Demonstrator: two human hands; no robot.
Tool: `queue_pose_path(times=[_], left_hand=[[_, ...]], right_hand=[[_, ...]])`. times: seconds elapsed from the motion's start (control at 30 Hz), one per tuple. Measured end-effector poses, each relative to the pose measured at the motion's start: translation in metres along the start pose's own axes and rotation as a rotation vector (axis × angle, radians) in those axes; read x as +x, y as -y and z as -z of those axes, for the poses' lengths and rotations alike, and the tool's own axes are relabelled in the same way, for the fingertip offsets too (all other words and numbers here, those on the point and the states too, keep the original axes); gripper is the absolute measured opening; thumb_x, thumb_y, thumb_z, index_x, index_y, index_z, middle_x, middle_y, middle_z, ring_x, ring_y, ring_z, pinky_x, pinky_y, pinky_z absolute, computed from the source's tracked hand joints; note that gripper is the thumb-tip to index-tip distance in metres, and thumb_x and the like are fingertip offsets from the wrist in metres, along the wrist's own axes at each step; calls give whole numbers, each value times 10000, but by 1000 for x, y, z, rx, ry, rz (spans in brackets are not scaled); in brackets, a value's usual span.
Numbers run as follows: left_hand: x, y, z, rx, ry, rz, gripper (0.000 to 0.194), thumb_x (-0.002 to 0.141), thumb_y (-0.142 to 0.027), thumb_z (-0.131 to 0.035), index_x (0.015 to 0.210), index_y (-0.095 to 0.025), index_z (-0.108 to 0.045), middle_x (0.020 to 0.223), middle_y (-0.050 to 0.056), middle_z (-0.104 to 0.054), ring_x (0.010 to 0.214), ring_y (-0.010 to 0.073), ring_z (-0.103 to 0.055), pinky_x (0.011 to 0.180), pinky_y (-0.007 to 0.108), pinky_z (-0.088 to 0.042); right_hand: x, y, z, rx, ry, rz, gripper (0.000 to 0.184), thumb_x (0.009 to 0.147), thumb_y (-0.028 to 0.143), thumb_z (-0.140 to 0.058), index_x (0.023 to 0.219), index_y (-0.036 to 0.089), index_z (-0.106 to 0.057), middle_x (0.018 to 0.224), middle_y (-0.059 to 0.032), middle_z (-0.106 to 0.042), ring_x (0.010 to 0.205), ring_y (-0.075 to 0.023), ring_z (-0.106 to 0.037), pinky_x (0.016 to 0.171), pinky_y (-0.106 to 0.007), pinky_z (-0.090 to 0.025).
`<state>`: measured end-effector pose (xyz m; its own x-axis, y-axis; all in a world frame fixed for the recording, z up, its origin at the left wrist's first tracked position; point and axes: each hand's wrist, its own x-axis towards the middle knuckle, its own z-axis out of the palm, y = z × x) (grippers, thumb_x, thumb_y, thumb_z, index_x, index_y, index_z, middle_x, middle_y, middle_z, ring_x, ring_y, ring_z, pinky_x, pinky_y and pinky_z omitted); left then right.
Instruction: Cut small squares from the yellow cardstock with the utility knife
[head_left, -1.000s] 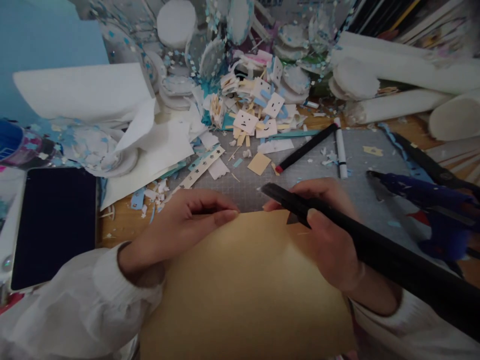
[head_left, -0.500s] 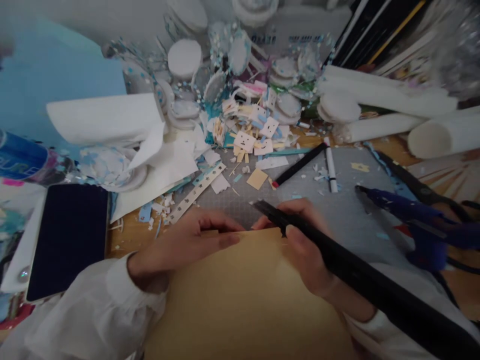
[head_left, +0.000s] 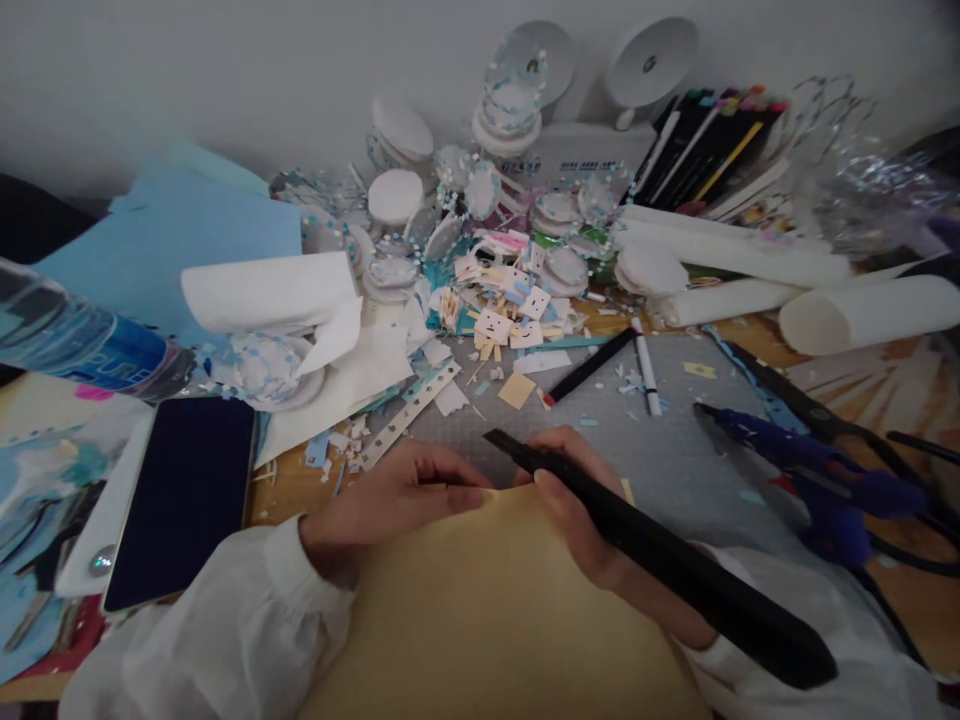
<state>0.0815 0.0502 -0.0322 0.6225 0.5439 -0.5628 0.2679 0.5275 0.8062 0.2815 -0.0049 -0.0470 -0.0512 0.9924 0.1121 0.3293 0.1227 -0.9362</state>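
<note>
A large sheet of tan paper (head_left: pixel 495 610) fills the lower middle, its far edge between my two hands. My left hand (head_left: pixel 416 495) pinches that edge, thumb on top and fingers behind it. In my right hand (head_left: pixel 585 510) lies a black utility knife (head_left: pixel 660 565), its blade pointing up and left above the paper's far edge. My right thumb and fingers also appear to grip the paper edge, partly hidden by the knife. Just beyond the hands, a small tan paper square (head_left: pixel 517 391) rests on the grey cutting mat (head_left: pixel 660 470).
A blue glue gun (head_left: pixel 817 465) and scissors (head_left: pixel 817 395) lie at right. Two markers, a black one (head_left: pixel 590 366) and a white one (head_left: pixel 646 368), are on the mat. Small paper figures (head_left: pixel 502 300) pile up behind. A dark tablet (head_left: pixel 184 500) and a water bottle (head_left: pixel 97 340) stand left.
The view has tilted up, bringing more of the wall and shelf items into sight. Both hands keep hold of the paper; the knife has turned slightly in my right hand.
</note>
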Motion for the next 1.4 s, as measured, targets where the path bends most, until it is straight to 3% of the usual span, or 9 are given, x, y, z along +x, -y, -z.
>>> queue_pose_path(times=[0.17,0.3,0.4,0.6,0.73,0.87,0.93,1.13,1.4], left_hand=[[1,2,0,43,-40,-27,254,786,-404,-693,844,-158,-713,762,30,-697,632,104,-601,550,185,-436],[3,1,-2,205,-120,-85,252,799,-409,-666,864,-172,-719,823,35,-716,722,138,-637,602,209,-476],[4,2,-4,348,-206,-113,245,818,-409,-634,849,-183,-723,798,22,-718,744,154,-652,611,217,-487],[5,9,-7,550,-363,-215,211,852,-385,-599,862,-217,-725,845,0,-736,781,158,-666,691,234,-503],[5,13,-9,517,-372,-213,229,859,-399,-595,888,-214,-728,855,13,-741,766,166,-670,678,247,-514],[7,13,-10,508,-417,-229,194,833,-379,-631,846,-214,-733,815,7,-740,746,165,-669,670,244,-511],[7,12,-11,514,-430,-220,172,821,-364,-644,828,-219,-735,809,2,-741,738,164,-668,655,237,-505],[7,7,-10,448,-408,-200,138,806,-343,-664,808,-226,-737,772,-15,-740,720,151,-668,590,194,-484],[9,6,-7,320,-349,-203,70,789,-265,-693,792,-214,-741,730,-35,-732,691,104,-653,568,128,-473]], right_hand=[[2,0,1,16,-22,16,111,898,352,-473,913,249,-514,733,7,-580,630,-163,-560,513,-277,-437],[0,-9,-1,58,-71,-14,120,917,383,-475,954,272,-502,692,32,-554,571,-140,-529,473,-255,-406],[0,-16,-4,73,-72,-44,141,924,392,-472,995,273,-503,762,16,-576,632,-149,-549,521,-270,-426],[-1,-19,-6,126,-412,122,245,874,423,-539,1078,288,-527,974,-57,-516,876,-232,-527,730,-389,-465],[-10,-7,-3,107,-287,145,219,887,374,-524,1096,314,-498,883,-49,-510,742,-210,-523,578,-351,-460],[-11,0,-1,145,-97,-35,199,891,290,-509,1075,320,-439,834,-1,-537,611,-155,-510,453,-285,-417],[-8,0,-2,182,-101,-91,187,876,254,-515,1039,304,-441,834,11,-529,596,-134,-503,464,-268,-430],[-3,-2,-4,144,-124,-58,170,837,159,-498,935,292,-456,656,60,-453,467,-107,-445,379,-239,-390],[-6,-9,-3,63,-93,58,277,784,91,-540,973,288,-494,538,46,-505,492,-170,-548,355,-278,-382]])
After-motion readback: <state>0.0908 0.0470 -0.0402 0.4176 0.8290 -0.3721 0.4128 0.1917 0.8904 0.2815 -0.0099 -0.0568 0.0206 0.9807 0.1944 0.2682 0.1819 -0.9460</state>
